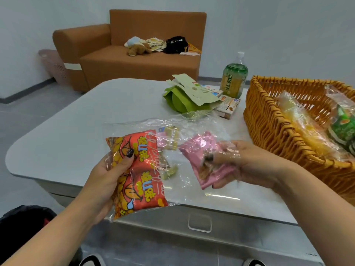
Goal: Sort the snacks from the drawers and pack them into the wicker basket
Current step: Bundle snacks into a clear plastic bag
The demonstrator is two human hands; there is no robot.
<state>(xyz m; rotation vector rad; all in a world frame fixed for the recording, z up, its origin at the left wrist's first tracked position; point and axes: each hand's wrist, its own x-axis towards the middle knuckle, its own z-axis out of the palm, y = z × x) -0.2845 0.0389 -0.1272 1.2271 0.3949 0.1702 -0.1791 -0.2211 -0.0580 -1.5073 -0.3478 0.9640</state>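
1. Holding one clear plastic bag [184, 131] over the table [76, 120]: my left hand [107, 175] grips its red-orange snack packs [138, 169] through the film, thumb curled on top.
2. My right hand [247, 164] sits inside the bag's mouth, fingers curled round one pink packet [203, 160].
3. To do this step well, I judge: seat the pink packet flat beside the red ones, keep the mouth wide with the left hand, then draw the right hand out without snagging the film.
4. Count inside the bag: two red-orange packs joined in a strip; one pink packet; a few small pale wrapped sweets [171, 140], number unclear.
5. Wicker basket [272, 129], on the table just right of my hands: two filled clear bags showing, one yellow [303, 127], one green [343, 123].
6. Further back on the table: one green tea bottle [233, 77], one green pouch [180, 100], and small boxes [228, 106], at least two.
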